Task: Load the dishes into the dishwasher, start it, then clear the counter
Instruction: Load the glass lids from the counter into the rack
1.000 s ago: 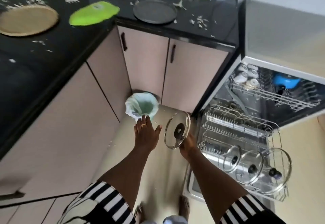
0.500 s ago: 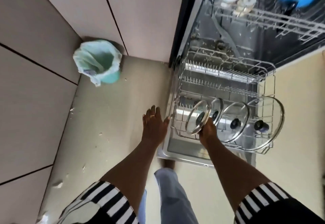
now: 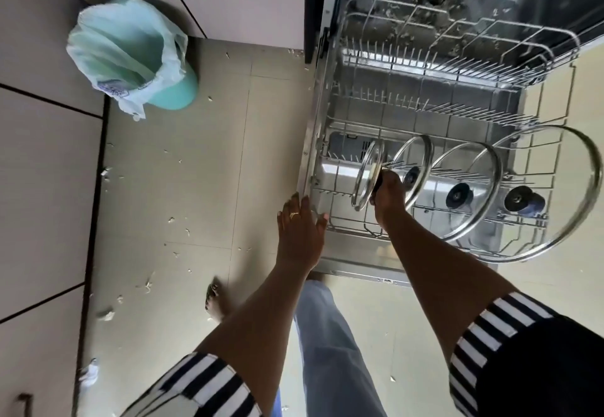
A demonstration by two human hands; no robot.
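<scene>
Lowered since earlier, the small glass lid (image 3: 366,177) stood on edge at the front-left corner of the lower rack (image 3: 330,129), right hand (image 3: 389,195) gripping its knob (image 3: 378,184) to steer it between tines (image 3: 392,164); left hand (image 3: 299,233) hovered open beside the rack.

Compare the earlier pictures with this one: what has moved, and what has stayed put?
The right hand has carried the glass lid from over the floor rightwards into the lower rack, left of the three other lids, still gripping its knob. The left hand, open throughout, has followed to the rack's front corner. The three lids stayed put.
</scene>
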